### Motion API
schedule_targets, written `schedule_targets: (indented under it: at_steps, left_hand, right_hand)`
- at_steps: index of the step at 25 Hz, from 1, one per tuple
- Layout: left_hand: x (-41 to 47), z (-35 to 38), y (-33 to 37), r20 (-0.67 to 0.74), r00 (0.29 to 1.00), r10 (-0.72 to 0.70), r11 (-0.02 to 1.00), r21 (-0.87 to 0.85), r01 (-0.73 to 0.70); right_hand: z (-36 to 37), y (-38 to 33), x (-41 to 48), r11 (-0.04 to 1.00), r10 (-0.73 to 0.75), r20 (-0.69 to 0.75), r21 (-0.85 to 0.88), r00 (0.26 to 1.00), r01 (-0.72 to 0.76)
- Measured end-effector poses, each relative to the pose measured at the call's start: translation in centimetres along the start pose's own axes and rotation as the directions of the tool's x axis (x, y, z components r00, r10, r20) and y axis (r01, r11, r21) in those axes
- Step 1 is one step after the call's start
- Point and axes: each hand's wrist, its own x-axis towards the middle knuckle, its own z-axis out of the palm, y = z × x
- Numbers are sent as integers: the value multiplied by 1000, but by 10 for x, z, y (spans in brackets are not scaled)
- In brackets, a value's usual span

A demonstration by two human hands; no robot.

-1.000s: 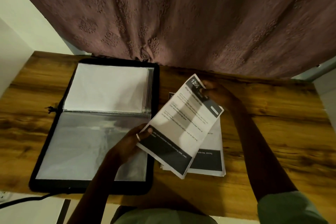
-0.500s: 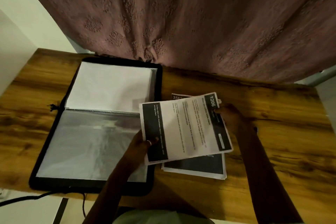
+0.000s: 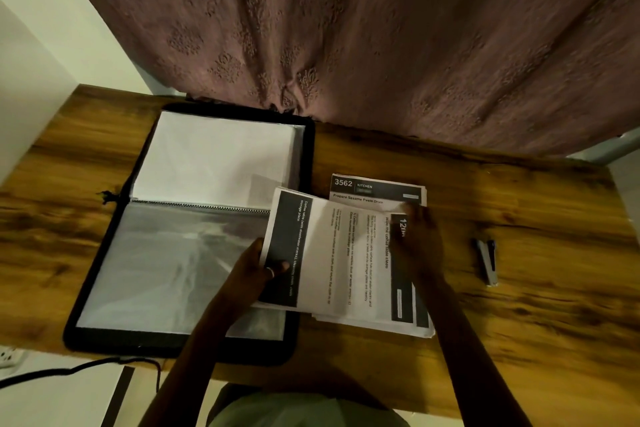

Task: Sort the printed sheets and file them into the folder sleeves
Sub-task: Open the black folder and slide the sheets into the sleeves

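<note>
The left hand [image 3: 254,267] pinches the dark-banded left edge of a sheet [image 3: 332,253], thumb on top. The right hand [image 3: 417,239] lies over the sheet's right end; whether its fingers grip is unclear. Beneath the sheet sits the stack [image 3: 375,191], headed 3562. Left of the fingers lies the open folder [image 3: 194,218], its sleeve [image 3: 166,267] clear. A stapler [image 3: 487,262] lies right of the right hand on the table [image 3: 536,322].

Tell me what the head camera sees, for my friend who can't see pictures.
Two hands, left and right, hold a printed sheet sideways over a pile of papers on a wooden table. An open black folder with clear sleeves lies to the left, a small stapler to the right, a curtain behind.
</note>
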Motion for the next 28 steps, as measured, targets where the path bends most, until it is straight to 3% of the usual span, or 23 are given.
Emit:
schedule_targets:
  at_steps: [4, 10, 15, 18, 24, 28]
  left_hand:
    - [-3, -4, 2, 87, 996, 7, 1000, 21, -9]
    - [-6, -5, 6, 84, 993, -85, 996, 8, 85]
    - [-13, 5, 10, -25, 998, -61, 998, -23, 60]
    - [-32, 6, 2, -17, 1000, -11, 1000, -19, 11]
    - [-51, -14, -17, 65, 998, -16, 952, 305, -4]
    - [-45, -6, -9, -34, 992, -121, 983, 137, 125]
  right_hand:
    - [13, -48, 30, 969, -244, 252, 106, 936, 224]
    - [27, -84, 66, 957, -290, 570, 185, 768, 224]
    - [36, -78, 68, 942, -337, 412, 140, 847, 306]
    - [39, -70, 66, 924, -381, 334, 116, 862, 364]
    - [39, -73, 53, 902, -431, 252, 100, 867, 419]
    - [35, -81, 24, 846, -515, 161, -62, 842, 529]
